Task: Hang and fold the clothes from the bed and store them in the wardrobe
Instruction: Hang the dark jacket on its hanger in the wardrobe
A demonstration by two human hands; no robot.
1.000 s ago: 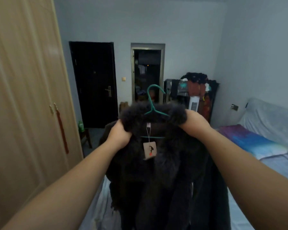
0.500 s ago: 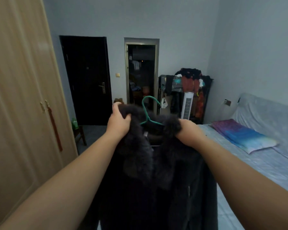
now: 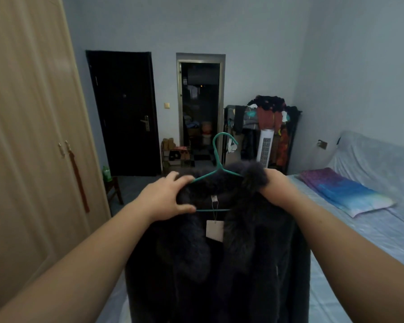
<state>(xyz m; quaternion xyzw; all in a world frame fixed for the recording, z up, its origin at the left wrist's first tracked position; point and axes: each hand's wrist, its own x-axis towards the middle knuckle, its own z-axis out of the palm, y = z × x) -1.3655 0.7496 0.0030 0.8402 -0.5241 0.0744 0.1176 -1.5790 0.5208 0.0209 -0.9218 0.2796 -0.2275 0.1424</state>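
Dark fur-collared coat (image 3: pixel 219 264) on teal hanger (image 3: pixel 219 159), both hands' fingers gripping its shoulders: left hand (image 3: pixel 166 199), right hand (image 3: pixel 275 185). Closed wardrobe (image 3: pixel 28 136) left; bed (image 3: pixel 371 241) right.

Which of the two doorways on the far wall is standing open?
The right doorway, with the pale frame: you can see through it into a dim room. The black door to its left is closed, handle showing.
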